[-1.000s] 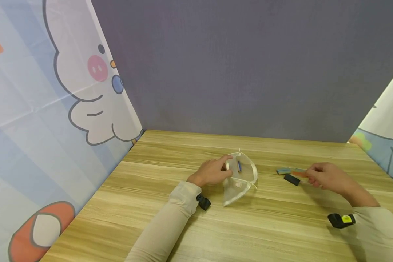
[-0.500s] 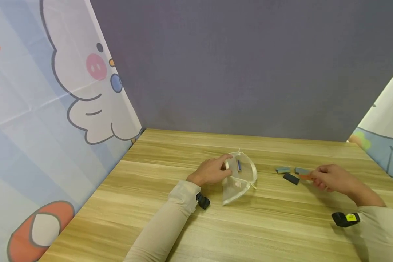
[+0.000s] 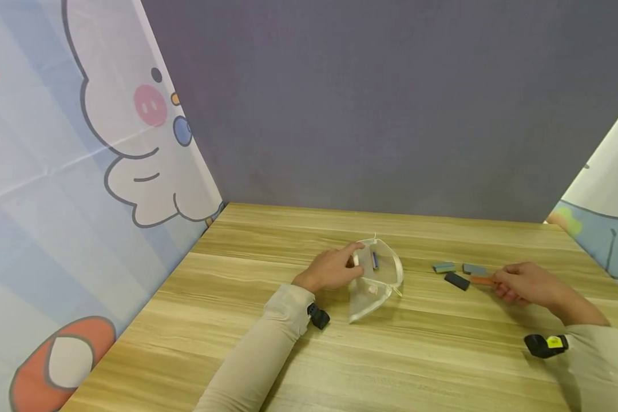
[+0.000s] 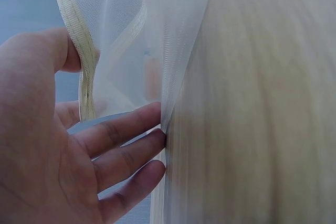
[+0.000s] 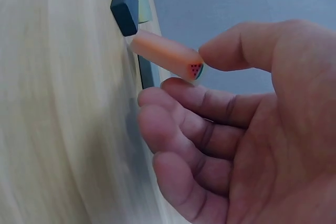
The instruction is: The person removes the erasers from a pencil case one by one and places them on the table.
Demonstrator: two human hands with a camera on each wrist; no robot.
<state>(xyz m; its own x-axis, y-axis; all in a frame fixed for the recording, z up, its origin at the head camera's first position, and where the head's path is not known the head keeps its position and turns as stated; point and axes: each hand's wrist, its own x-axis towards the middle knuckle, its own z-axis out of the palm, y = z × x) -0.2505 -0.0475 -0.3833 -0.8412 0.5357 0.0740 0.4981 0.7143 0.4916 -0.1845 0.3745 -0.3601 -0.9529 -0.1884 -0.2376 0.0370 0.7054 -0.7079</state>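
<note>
A white mesh bag (image 3: 390, 258) stands on the wooden table with its zippered mouth spread. My left hand (image 3: 332, 269) pinches the bag's rim between thumb and index finger, and its other fingers lie against the mesh in the left wrist view. Through the bag show a blue item (image 3: 375, 261) and a small pinkish item (image 3: 373, 289). My right hand (image 3: 530, 286) pinches one end of an orange eraser (image 5: 168, 56), which has a watermelon slice printed on that end. The eraser's far end points at a black eraser (image 3: 456, 281) on the table.
Two grey-blue erasers lie beside the black one: a striped eraser (image 3: 444, 268) on the left and a plainer eraser (image 3: 474, 269) behind the orange one. A dark grey panel (image 3: 371, 114) rises along the table's back edge. Printed cloth (image 3: 134, 171) hangs at the left.
My right hand has shifted slightly right and toward me with the orange eraser, uncovering the plainer grey-blue eraser. The left hand keeps its hold on the bag's rim.
</note>
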